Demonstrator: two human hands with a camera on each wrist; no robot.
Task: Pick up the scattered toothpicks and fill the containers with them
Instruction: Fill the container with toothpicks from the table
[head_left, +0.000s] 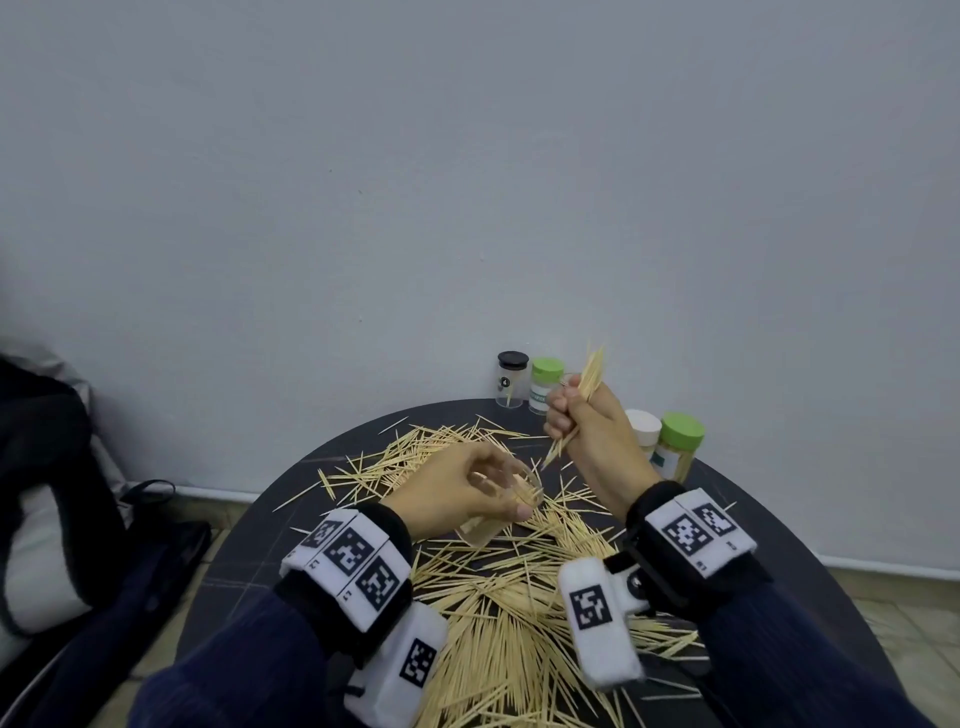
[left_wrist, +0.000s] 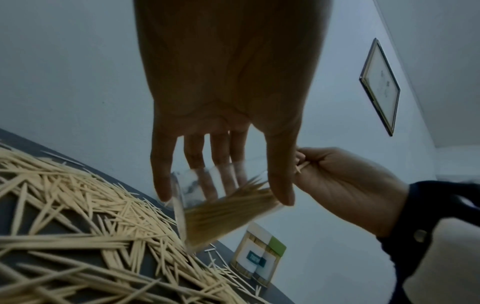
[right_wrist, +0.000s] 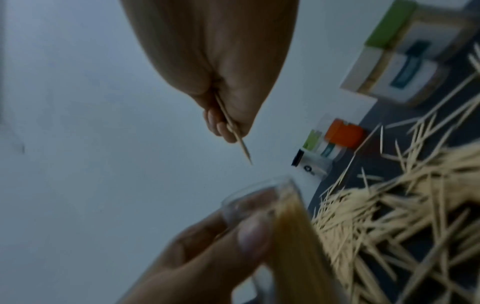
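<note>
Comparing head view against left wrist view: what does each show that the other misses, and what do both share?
Head only: the black-lidded jar at the table's far edge, and the top of the toothpick bundle above the right hand.

Left wrist only: a framed picture on the wall.

Both: the left hand holding the clear container part-filled with toothpicks, and scattered toothpicks on the dark table.

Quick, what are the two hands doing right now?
Left hand: holds a tilted clear container partly filled with toothpicks.
Right hand: grips a bundle of toothpicks.
</note>
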